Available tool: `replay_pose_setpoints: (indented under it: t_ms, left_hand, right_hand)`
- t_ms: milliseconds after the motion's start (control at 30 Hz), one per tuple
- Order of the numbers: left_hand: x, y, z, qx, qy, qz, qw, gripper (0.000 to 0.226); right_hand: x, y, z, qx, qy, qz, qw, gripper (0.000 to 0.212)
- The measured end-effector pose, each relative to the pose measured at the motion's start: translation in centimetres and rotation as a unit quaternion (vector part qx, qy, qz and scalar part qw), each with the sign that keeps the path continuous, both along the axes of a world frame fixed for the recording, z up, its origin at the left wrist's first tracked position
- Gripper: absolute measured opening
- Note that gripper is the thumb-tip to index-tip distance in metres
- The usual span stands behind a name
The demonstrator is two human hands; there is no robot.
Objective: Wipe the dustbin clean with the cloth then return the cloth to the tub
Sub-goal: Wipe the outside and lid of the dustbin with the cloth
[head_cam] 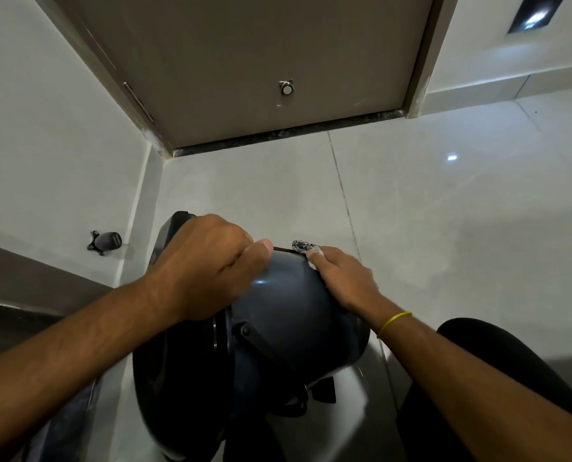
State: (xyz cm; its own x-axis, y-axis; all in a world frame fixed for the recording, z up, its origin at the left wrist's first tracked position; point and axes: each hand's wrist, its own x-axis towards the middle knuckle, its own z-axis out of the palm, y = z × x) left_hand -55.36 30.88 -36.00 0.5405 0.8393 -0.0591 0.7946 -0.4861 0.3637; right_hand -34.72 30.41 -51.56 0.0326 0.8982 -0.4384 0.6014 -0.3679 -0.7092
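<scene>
A dark grey dustbin (pixel 288 315) lies tipped on the floor in front of me, its rounded side facing up. My left hand (pixel 208 265) grips the bin's upper edge, fingers curled over it. My right hand (pixel 341 278) presses a patterned black-and-white cloth (pixel 303 246) against the bin's right side; only a small part of the cloth shows past the fingertips. A yellow band circles my right wrist. The tub is not in view.
A closed brown door (pixel 244 61) with a door stopper knob (pixel 287 88) stands ahead. A black wall-mounted door stopper (pixel 106 242) juts from the left wall. Glossy pale floor tiles (pixel 444 211) spread to the right. My dark-clothed knee (pixel 497 361) is at lower right.
</scene>
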Motion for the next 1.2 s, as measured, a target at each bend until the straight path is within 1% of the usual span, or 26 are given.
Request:
replay_pose_setpoints:
  t_ms: [33,100,167,200,300,367,467,500,567,667,700,767,833,900,967,1000,1033,1067,1133,1200]
  left_hand:
    - [0.0,0.0,0.0,0.001,-0.006,-0.001,1.000,0.057]
    - [0.0,-0.1,0.1,0.011,-0.013,-0.011,1.000,0.056]
    - [0.1,-0.4,0.1,0.026,-0.011,-0.031,0.999,0.056]
    - [0.1,-0.5,0.1,0.032,-0.008,-0.037,0.999,0.057]
    - [-0.1,-0.7,0.0,0.042,-0.008,-0.022,0.999,0.061]
    - [-0.4,-0.8,-0.1,0.051,-0.023,-0.009,0.998,0.058]
    - [-0.4,-0.8,0.0,0.051,-0.001,-0.023,0.998,0.058]
    - [-0.3,-0.7,-0.1,0.054,0.000,-0.030,0.998,0.055]
    - [-0.1,-0.6,-0.2,0.057,-0.001,-0.018,0.998,0.051]
    - [0.5,-0.1,-0.3,0.042,0.024,0.035,0.998,0.054]
    - [0.8,0.1,-0.3,0.041,0.028,0.050,0.998,0.053]
    - [1.2,0.7,-0.4,0.040,0.031,0.066,0.997,0.050]
    - [1.4,1.2,-0.4,0.040,0.031,0.068,0.996,0.047]
    - [1.4,1.9,-0.4,0.039,0.014,0.091,0.995,0.046]
    - [1.2,2.9,-0.6,0.039,-0.017,0.138,0.989,0.048]
    - [1.2,3.5,-0.7,0.039,-0.029,0.163,0.985,0.050]
    - [1.3,4.2,-0.8,0.036,-0.037,0.183,0.982,0.051]
    - [1.4,4.9,-0.9,0.033,-0.039,0.197,0.979,0.051]
    - [1.5,6.5,-1.1,0.022,-0.032,0.213,0.976,0.051]
    - [1.8,8.3,-1.1,0.000,-0.006,0.210,0.978,0.055]
  right_hand:
    - [-0.4,0.2,0.4,0.004,0.000,0.010,1.000,0.061]
    - [-1.8,0.7,1.8,0.032,0.007,0.049,0.998,0.076]
    - [-3.8,1.0,4.1,0.061,0.037,0.107,0.992,0.089]
    - [-4.7,1.1,5.4,0.077,0.044,0.149,0.985,0.087]
    - [-6.6,1.4,8.0,0.144,0.028,0.285,0.947,0.055]
    - [-6.5,1.7,8.3,0.156,0.039,0.326,0.932,0.054]
    - [-5.0,1.5,6.4,0.144,0.128,0.296,0.936,0.048]
    - [-4.3,1.3,5.4,0.139,0.138,0.270,0.943,0.046]
    - [-2.8,1.1,3.3,0.121,0.115,0.202,0.965,0.044]
    - [-0.4,1.3,0.3,0.049,0.007,0.096,0.994,0.045]
    - [0.1,1.4,-0.2,0.021,-0.004,0.068,0.997,0.048]
    - [0.4,1.7,-0.4,-0.013,0.012,0.043,0.999,0.055]
    - [0.0,1.7,0.5,-0.002,0.044,0.058,0.997,0.064]
    - [-0.9,1.7,2.1,0.028,0.106,0.100,0.989,0.070]
    - [-1.6,1.9,3.7,0.037,0.157,0.151,0.975,0.056]
    - [-1.7,2.2,4.4,0.037,0.166,0.179,0.969,0.047]
    - [-1.7,2.6,5.1,0.041,0.164,0.203,0.964,0.042]
    - [-1.6,3.2,5.6,0.048,0.152,0.218,0.963,0.040]
    - [-1.0,4.4,6.1,0.066,0.114,0.227,0.965,0.043]
    - [-0.3,5.7,6.2,0.077,0.078,0.228,0.968,0.047]
